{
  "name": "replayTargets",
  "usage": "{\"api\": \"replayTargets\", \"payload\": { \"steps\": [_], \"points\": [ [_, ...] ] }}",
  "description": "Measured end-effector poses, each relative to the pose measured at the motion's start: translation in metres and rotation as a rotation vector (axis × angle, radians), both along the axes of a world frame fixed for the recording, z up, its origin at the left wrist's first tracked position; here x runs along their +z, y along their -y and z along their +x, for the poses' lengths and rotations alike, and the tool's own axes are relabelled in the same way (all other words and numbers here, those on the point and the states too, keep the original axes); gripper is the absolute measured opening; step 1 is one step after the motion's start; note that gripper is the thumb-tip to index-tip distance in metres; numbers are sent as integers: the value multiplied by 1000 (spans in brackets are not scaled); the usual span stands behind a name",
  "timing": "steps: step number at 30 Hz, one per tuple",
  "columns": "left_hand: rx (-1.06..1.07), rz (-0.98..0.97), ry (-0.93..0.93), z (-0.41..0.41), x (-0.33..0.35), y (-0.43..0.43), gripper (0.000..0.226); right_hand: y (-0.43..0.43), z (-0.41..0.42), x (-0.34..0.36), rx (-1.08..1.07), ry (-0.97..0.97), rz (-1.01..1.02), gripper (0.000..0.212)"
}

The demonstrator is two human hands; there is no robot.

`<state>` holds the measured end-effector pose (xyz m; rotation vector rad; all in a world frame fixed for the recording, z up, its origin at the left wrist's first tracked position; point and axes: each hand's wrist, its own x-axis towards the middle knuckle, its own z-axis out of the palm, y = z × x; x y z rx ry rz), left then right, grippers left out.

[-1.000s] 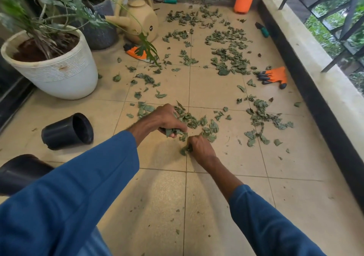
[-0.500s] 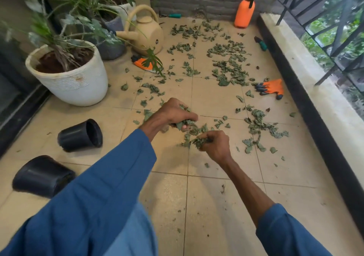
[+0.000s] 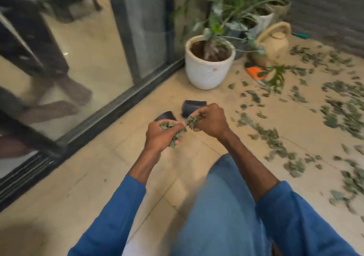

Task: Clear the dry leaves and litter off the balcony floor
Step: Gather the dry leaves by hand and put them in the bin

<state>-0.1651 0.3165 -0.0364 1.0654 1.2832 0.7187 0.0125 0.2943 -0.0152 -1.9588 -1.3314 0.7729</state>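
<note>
My left hand point(image 3: 160, 136) grips a clump of dry green leaves point(image 3: 166, 126), lifted off the floor. Right beside it, my right hand point(image 3: 211, 121) holds another clump of leaves point(image 3: 192, 120). Both hands hover above two small black pots lying on the tiles: one point(image 3: 165, 116) mostly hidden behind my left hand, the other point(image 3: 192, 106) partly behind my right. Many dry leaves point(image 3: 334, 114) stay scattered over the beige floor to the right.
A white planter point(image 3: 208, 72) with a plant stands beyond the black pots. Behind it are more pots and a beige watering can point(image 3: 273, 45). An orange glove point(image 3: 255, 72) lies near it. A glass sliding door and its dark track point(image 3: 110, 110) run along the left.
The view has swung left toward the glass door. Both hands rose from the leaf pile with leaves in them and now sit over the black pots.
</note>
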Motion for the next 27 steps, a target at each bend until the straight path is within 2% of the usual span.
{"api": "replayTargets", "payload": {
  "steps": [3, 7, 13, 20, 24, 27],
  "points": [
    [108, -26, -7, -62, 3, 2, 21, -22, -62, 0, 145, -7, -50, 31],
    [247, -25, 4, -128, 13, 10, 15, -36, -141, 5, 243, -123, -142, 26],
    [577, -23, -26, -224, 2, 43, 14, -43, -253, -2, 487, -187, -172, 26],
    [975, 67, -201, -331, 31, 131, 8, -4, -392, 1, 824, -322, -298, 27],
    [1199, 74, -362, -381, 50, 193, 15, 37, -466, 18, 1034, -371, -351, 35],
    [1325, 94, -452, -408, 53, 223, 21, 60, -509, 24, 1118, -411, -360, 32]
  ]
}}
